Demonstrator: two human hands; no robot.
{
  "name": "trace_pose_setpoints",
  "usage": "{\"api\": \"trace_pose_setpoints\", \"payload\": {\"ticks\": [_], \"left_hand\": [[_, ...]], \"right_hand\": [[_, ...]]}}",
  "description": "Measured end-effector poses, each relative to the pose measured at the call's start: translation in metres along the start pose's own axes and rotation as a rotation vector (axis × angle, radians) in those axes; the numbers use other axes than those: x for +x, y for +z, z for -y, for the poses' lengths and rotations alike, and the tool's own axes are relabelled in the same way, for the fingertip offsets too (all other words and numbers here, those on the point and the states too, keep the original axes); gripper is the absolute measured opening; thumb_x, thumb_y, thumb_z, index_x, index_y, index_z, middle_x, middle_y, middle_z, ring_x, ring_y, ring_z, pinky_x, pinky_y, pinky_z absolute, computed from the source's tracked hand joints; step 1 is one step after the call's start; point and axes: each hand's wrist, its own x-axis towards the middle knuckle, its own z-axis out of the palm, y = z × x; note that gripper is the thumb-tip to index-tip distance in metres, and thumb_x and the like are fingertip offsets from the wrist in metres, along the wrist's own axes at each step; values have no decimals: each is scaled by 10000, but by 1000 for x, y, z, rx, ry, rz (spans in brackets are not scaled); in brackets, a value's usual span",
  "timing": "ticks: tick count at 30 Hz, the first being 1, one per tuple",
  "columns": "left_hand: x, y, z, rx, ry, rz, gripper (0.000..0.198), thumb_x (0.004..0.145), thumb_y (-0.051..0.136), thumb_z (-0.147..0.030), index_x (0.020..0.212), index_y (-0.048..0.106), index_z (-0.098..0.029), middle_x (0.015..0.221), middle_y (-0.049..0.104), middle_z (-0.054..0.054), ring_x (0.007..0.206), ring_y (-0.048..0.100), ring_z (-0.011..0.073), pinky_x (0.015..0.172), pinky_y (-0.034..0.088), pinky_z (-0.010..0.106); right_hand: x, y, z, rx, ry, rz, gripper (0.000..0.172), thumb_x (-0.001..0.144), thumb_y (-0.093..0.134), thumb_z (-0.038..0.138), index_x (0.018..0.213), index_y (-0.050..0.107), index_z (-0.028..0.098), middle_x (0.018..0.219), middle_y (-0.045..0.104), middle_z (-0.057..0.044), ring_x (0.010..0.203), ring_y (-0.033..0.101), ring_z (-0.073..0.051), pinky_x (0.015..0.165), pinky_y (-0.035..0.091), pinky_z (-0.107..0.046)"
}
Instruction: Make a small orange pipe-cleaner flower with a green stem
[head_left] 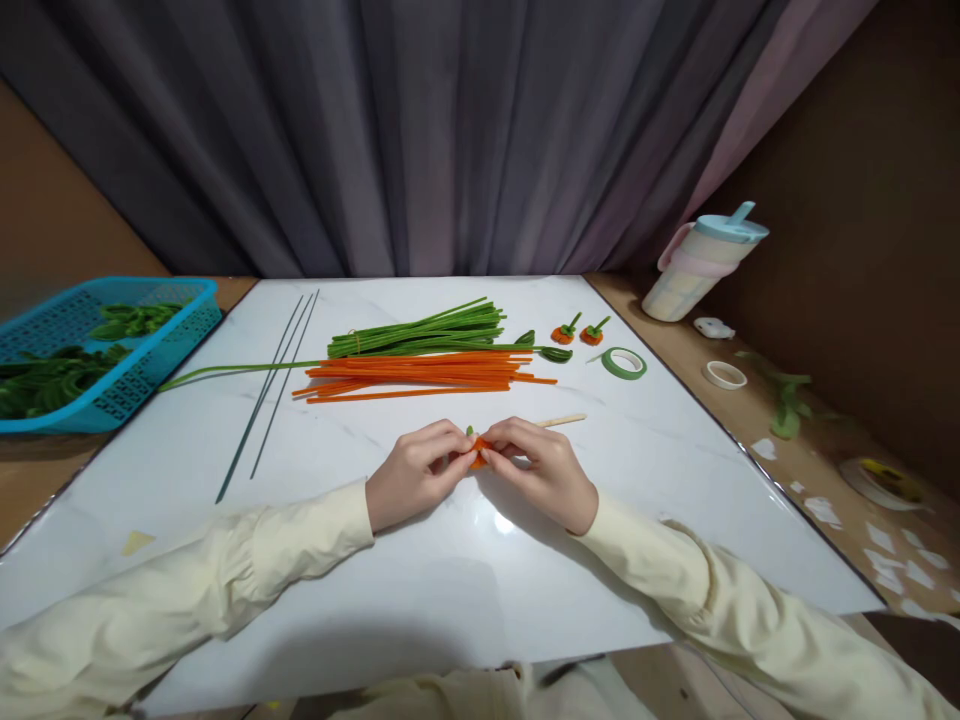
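Note:
Between my fingertips is a small orange pipe-cleaner persimmon (479, 458) with a bit of green at its top, partly hidden by the fingers. My left hand (420, 470) pinches it from the left, and my right hand (544, 470) pinches it from the right. Just beyond my right hand lies a thin wooden stick (562, 420). Farther back, a bundle of orange pipe cleaners (420, 376) lies in front of a bundle of green pipe cleaners (420, 330). Two similar orange pieces with green stems, one of them a finished persimmon (592, 335), rest at the back right.
A roll of green tape (624, 363) lies right of the bundles. Thin dark wires (259, 420) lie at left, near a blue basket (105, 400) of green pieces. On the right side stand a tumbler (694, 265), a white tape ring (724, 375) and paper scraps (823, 512).

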Motion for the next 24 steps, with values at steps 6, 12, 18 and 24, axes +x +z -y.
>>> {"api": "trace_pose_setpoints", "payload": {"ticks": [6,12,18,24], "left_hand": [[0,1,-2,0,-30,-39,139,850,503,-230,841,626,-165,805,634,71,584,508,111,543,397,225],[-2,2,-1,17,-25,-69,125,848,506,-218,844,616,-161,806,637,70,578,508,109,534,398,227],[-2,3,-2,16,-18,-45,127,857,493,-202,900,604,-158,865,633,86,664,561,133,572,424,237],[-6,6,-2,134,-12,-59,159,862,489,-210,1015,527,-183,841,608,42,643,556,114,589,438,225]], "right_hand": [[1,0,1,53,68,-19,118,836,529,249,839,627,184,793,615,-54,699,591,-147,631,522,-280],[0,1,0,36,58,-30,86,822,550,234,861,613,189,809,608,-50,713,589,-145,643,547,-285],[-1,2,-2,-66,-25,-69,98,845,507,207,871,597,181,807,599,-61,707,578,-149,629,537,-287],[-2,3,-1,-124,-43,-87,105,847,496,197,857,599,184,794,599,-56,684,584,-148,634,525,-283]]}}
